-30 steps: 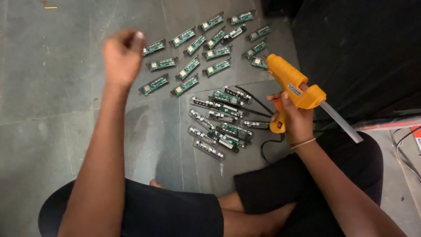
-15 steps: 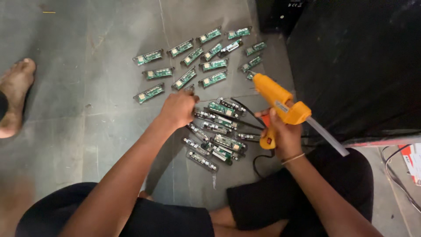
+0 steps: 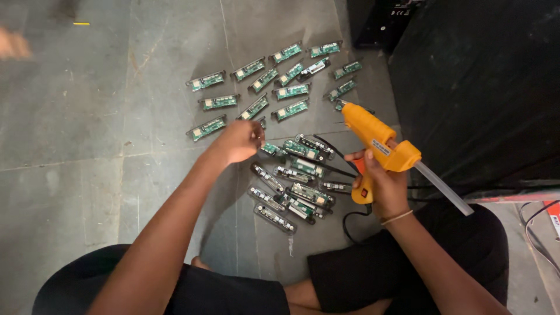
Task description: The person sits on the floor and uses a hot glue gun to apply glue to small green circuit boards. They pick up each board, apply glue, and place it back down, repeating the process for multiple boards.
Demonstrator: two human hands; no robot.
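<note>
Orange glue gun (image 3: 376,138), right hand (image 3: 382,184) gripping

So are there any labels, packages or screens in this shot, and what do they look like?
No screens or packages show.
Label strip: on the orange glue gun's barrel, held in the right hand; small, dark rectangle.
Sticker: on the black box at the top; small, pale markings.
Red-and-white item: right edge; partly cut off.

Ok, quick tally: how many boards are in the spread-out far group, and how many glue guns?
Spread-out circuit boards: 16, two of them partly hidden
Orange glue gun: 1
Total: 17
The near pile overlaps too much to count.
</note>
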